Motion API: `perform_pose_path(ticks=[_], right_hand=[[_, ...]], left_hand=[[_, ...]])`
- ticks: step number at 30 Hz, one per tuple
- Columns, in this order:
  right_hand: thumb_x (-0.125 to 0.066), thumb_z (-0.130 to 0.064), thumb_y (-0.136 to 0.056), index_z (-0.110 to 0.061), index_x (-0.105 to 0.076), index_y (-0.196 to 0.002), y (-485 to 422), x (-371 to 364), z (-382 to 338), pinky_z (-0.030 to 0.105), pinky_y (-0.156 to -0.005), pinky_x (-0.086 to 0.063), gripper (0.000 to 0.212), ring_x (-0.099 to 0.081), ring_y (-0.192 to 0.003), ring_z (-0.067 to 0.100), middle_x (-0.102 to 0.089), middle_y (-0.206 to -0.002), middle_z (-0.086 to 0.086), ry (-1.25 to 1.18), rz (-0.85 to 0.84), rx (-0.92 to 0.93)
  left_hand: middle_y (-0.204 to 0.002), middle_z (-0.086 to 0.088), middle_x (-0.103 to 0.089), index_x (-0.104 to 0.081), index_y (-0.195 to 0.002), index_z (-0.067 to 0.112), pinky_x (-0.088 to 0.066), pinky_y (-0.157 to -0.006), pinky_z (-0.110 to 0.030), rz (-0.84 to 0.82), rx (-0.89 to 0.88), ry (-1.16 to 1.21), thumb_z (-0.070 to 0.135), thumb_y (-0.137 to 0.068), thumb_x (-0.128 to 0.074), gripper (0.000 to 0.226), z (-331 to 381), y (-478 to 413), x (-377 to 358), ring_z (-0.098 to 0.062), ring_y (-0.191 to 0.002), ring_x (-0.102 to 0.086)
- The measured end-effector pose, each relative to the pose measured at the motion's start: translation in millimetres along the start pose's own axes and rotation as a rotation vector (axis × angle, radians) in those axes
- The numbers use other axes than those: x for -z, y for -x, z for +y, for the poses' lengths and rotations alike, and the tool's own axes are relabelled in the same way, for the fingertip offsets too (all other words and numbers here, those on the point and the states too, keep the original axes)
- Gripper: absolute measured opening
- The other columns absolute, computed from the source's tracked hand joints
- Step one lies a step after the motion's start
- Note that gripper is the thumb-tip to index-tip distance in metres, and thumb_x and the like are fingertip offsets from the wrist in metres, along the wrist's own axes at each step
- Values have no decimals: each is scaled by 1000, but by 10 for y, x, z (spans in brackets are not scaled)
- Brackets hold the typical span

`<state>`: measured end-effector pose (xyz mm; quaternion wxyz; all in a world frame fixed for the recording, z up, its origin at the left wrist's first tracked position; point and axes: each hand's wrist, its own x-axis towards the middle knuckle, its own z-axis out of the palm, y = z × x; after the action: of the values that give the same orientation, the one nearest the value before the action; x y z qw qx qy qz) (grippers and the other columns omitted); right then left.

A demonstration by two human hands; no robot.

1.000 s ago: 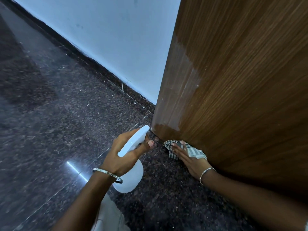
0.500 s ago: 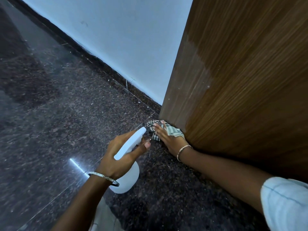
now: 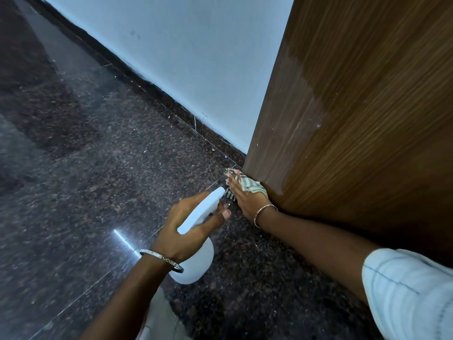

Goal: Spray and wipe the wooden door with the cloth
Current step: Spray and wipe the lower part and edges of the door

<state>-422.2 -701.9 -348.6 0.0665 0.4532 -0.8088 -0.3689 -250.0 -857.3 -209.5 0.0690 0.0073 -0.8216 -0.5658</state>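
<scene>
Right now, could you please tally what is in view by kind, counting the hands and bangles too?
Hands: 2, left hand and right hand
Spray bottle: 1
Cloth: 1
Wooden door: 1
Bangles: 2, left bangle and right bangle
Total: 7

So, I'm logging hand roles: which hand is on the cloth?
The right hand, pressing the striped cloth against the door at its bottom corner; the left hand grips the spray bottle.
</scene>
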Motion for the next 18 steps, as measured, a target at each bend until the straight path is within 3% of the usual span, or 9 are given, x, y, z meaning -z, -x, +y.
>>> perform_pose_path(ticks=[4,6,8,9,10,12,13,15,18], right_hand=[[-10,-24,-105,8,10,-160,171,-70,89,56,-126,-18,67,14,-155,48,18,-166,32,26,-48,51],[-10,-14,-100,-3,19,-161,324,0,180,56,-118,-35,69,26,-150,46,37,-160,21,-189,-94,-18],[-4,-5,-93,-14,23,-160,476,215,370,55,-102,-50,73,7,-157,45,42,-161,5,-428,-43,-108],[-5,-5,-93,-17,14,-164,532,337,499,57,-106,-47,74,-6,-159,40,34,-167,-1,-510,55,-134],[-13,-6,-96,-18,-1,-167,582,484,629,60,-119,-33,73,-9,-160,34,19,-172,-1,-547,189,-166],[-33,-9,-97,-15,-23,-165,690,741,904,52,-129,2,69,0,-160,26,-4,-175,4,-346,479,-279],[-33,-10,-97,-16,-27,-165,746,845,1032,48,-128,9,68,2,-161,24,-9,-175,4,-293,538,-324],[-28,-13,-98,-17,-27,-165,812,1074,1245,45,-127,13,67,6,-161,22,-10,-175,3,-331,563,-413],[-23,-8,-98,-14,-12,-167,794,936,1196,54,-127,4,70,6,-160,30,-1,-174,7,25,570,-419]], left_hand=[[-61,12,-54,-56,-66,35,-39,-62,-31,17,-1,13,40,-88,-69,26,-24,-6,21,-9,-60,-52],[-63,11,-56,-57,-68,34,-42,-63,-32,31,-7,8,48,-86,-68,25,-47,-1,11,-10,-62,-54],[-65,10,-57,-58,-70,33,-42,-63,-32,32,-11,7,53,-84,-66,26,-57,15,-10,-11,-63,-54],[-66,9,-57,-59,-71,31,-42,-64,-32,29,-12,1,54,-84,-66,28,-65,20,-22,-11,-63,-55],[-66,9,-57,-59,-72,29,-41,-63,-32,28,-14,-1,55,-84,-65,28,-69,23,-25,-11,-63,-55],[-65,10,-57,-59,-72,30,-41,-63,-31,29,-27,17,53,-84,-65,27,-42,18,-41,-11,-62,-54],[-65,10,-57,-59,-71,29,-41,-63,-31,34,-31,28,52,-85,-65,27,-19,8,-45,-11,-62,-55],[-65,11,-56,-59,-71,30,-42,-62,-31,49,-43,35,51,-85,-66,26,18,-26,-71,-11,-62,-54],[-66,8,-56,-58,-72,29,-40,-62,-30,64,-65,45,52,-84,-66,28,39,-62,-110,-12,-63,-54]])
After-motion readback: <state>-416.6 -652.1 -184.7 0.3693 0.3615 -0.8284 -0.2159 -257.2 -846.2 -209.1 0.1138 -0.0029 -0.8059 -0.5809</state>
